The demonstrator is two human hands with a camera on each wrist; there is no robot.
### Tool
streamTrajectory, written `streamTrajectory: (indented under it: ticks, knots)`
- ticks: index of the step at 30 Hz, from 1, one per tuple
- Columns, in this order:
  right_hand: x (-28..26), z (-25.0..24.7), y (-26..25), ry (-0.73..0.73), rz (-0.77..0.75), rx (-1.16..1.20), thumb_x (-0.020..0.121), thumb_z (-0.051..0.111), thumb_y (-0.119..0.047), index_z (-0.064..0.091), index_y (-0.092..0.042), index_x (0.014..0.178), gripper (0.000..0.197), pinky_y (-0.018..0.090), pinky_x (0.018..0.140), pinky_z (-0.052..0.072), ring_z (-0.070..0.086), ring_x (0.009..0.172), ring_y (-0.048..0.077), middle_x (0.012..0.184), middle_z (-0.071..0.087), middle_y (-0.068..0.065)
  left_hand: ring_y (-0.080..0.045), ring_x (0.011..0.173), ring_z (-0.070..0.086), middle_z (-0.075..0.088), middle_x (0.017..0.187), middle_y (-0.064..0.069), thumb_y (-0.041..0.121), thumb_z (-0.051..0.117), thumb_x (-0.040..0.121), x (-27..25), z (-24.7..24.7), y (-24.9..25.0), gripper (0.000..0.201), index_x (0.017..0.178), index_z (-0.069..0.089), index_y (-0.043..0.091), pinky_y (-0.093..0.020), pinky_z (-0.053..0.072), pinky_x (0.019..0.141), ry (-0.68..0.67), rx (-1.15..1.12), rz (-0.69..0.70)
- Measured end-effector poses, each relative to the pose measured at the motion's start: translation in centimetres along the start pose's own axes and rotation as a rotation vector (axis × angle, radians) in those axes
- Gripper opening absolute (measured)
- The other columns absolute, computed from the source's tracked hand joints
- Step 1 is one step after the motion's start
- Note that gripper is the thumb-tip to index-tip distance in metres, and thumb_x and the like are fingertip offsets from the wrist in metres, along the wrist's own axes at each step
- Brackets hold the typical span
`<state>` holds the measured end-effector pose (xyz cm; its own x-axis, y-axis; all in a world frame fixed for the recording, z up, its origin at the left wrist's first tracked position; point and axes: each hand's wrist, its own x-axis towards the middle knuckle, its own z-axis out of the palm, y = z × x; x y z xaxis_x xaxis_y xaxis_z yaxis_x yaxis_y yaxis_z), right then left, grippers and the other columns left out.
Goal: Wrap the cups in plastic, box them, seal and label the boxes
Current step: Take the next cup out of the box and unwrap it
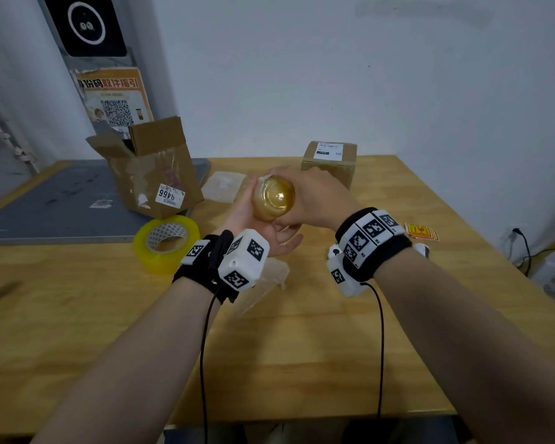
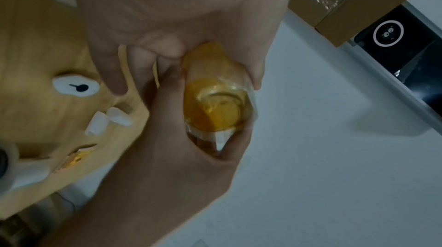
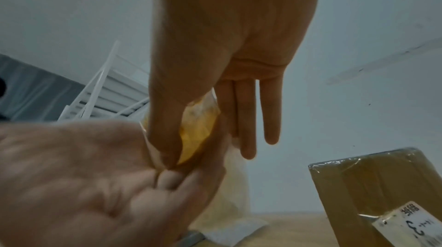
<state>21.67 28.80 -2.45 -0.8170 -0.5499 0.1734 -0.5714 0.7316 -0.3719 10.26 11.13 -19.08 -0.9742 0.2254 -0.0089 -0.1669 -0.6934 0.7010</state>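
Note:
An amber cup (image 1: 273,196) wrapped in clear plastic is held in the air over the middle of the wooden table (image 1: 302,363), its round bottom facing me. My left hand (image 1: 250,205) cradles it from below and the left, fingers curled round the cup (image 2: 215,103). My right hand (image 1: 311,197) comes in from the right. In the right wrist view its thumb and index finger pinch the plastic over the cup (image 3: 198,124), and its other fingers (image 3: 248,119) stay straight. The cup's mouth is hidden.
An open cardboard box (image 1: 154,174) stands at the back left on a grey mat (image 1: 61,200), and a sealed, labelled box (image 1: 330,165) at the back right. A yellow tape roll (image 1: 165,241), plastic bags (image 1: 221,185) and red-yellow stickers (image 1: 422,232) lie around the hands.

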Motion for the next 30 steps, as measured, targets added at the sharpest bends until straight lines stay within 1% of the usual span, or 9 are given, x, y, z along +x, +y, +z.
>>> streamTrajectory:
  ticks: [2,4,6,8,10,13,15,20,30]
  knots:
    - [0.8,0.6,1.9,0.073,-0.017,-0.035,0.068,0.089,-0.039,0.057,-0.034,0.139,0.077,0.027,0.085,0.050,0.068,0.109,0.017,0.114,0.073,-0.007,-0.033,0.115,0.068,0.075,0.118,-0.007,0.086,0.048,0.084,-11.0,10.6,3.0,0.086,0.128,0.066,0.015,-0.051,0.049,0.103,0.236,0.192,-0.377]
    - [1.3,0.3,2.9,0.076,0.036,0.014,0.065,0.089,-0.045,0.061,-0.032,0.138,0.080,0.032,0.092,0.052,0.065,0.107,0.013,0.116,0.071,-0.009,-0.031,0.111,0.070,0.075,0.113,-0.005,0.087,0.043,0.085,-12.3,10.3,3.4,0.084,0.118,0.064,0.012,-0.044,0.054,0.094,0.152,0.329,-0.361]
    - [1.2,-0.3,3.1,0.079,0.080,0.060,0.064,0.089,-0.051,0.063,-0.030,0.136,0.080,0.033,0.087,0.055,0.065,0.098,0.011,0.116,0.069,-0.011,-0.028,0.092,0.070,0.071,0.095,-0.004,0.077,0.050,0.090,-11.9,10.0,3.8,0.064,0.098,0.058,0.014,-0.036,0.054,0.077,0.304,0.423,-0.440]
    - [1.3,-0.7,3.7,0.023,0.142,0.072,0.065,0.088,-0.054,0.069,-0.024,0.121,0.066,0.035,0.073,0.062,0.072,0.070,0.013,0.093,0.076,-0.005,-0.021,0.076,0.063,0.061,0.087,-0.004,0.050,0.062,0.096,-11.3,9.3,4.2,0.035,0.089,0.053,0.017,-0.031,0.045,0.068,0.357,0.558,-0.355]
    - [1.4,-0.9,4.3,-0.046,0.192,0.109,0.066,0.089,-0.051,0.071,-0.017,0.104,0.054,0.040,0.066,0.066,0.074,0.058,0.020,0.067,0.075,0.003,-0.019,0.090,0.061,0.060,0.106,-0.003,0.023,0.070,0.094,-11.3,8.4,4.7,0.012,0.100,0.060,0.019,-0.031,0.046,0.074,0.392,0.724,-0.159]
    - [1.3,-0.6,4.5,-0.102,0.213,0.192,0.068,0.089,-0.046,0.073,-0.010,0.100,0.051,0.043,0.066,0.066,0.075,0.060,0.024,0.064,0.074,0.009,-0.020,0.123,0.057,0.058,0.136,0.003,0.022,0.086,0.073,-10.9,8.1,3.9,0.071,0.137,0.055,0.027,-0.035,0.050,0.090,0.215,1.053,-0.024]
    - [1.3,-0.2,4.5,-0.117,0.207,0.247,0.071,0.088,-0.045,0.075,-0.008,0.100,0.049,0.041,0.067,0.066,0.076,0.062,0.026,0.065,0.075,0.011,-0.018,0.124,0.061,0.064,0.134,0.003,0.030,0.093,0.057,-11.0,8.3,3.0,0.092,0.139,0.054,0.023,-0.035,0.054,0.096,0.087,1.111,-0.003]
    - [1.4,1.2,4.9,-0.039,0.145,0.272,0.072,0.084,-0.059,0.076,-0.011,0.083,0.050,0.029,0.058,0.057,0.072,0.058,0.025,0.061,0.072,0.010,-0.005,0.102,0.071,0.078,0.107,0.006,-0.011,0.084,0.073,-11.0,10.1,1.8,0.055,0.114,0.069,0.023,-0.019,0.053,0.084,-0.059,1.100,0.157]
    - [2.1,2.7,6.8,-0.004,0.039,0.320,0.084,0.078,-0.057,0.075,-0.021,0.085,0.036,0.030,0.054,0.052,0.070,0.057,0.031,0.061,0.070,0.013,-0.014,0.104,0.073,0.077,0.112,0.000,0.008,0.096,0.065,-9.8,9.2,0.8,0.067,0.123,0.063,0.015,-0.030,0.058,0.088,0.192,0.972,0.232]
